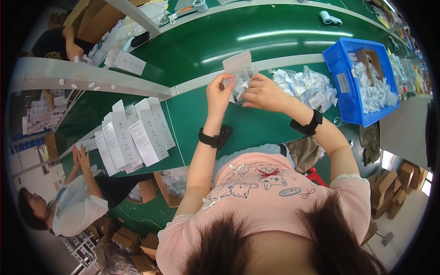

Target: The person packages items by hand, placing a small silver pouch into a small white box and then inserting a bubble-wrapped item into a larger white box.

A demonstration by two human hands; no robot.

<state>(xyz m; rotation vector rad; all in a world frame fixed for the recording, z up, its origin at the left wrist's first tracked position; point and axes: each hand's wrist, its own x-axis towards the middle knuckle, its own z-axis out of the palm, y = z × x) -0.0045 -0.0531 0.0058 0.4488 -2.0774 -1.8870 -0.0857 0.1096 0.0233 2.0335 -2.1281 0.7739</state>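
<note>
In front of me, over the green table, is a small white box [238, 61] with its flap raised. A clear plastic bag [240, 84] with something light inside sits at the box's mouth. The fingers of my left hand [219, 94] are closed at the box's left side, near the bag. My right hand [266, 95] is closed on the bag from the right, partly covering it. What the bag contains is too small to make out. A heap of clear bagged parts [308, 85] lies just beyond my right hand.
A blue bin [343, 103] with more bagged parts stands at the right. Several white boxes [120, 137] lie in a row on the left of the table. A metal frame bar [114, 79] crosses at left. Another person [78, 206] sits at left; another's hand [73, 49] works beyond.
</note>
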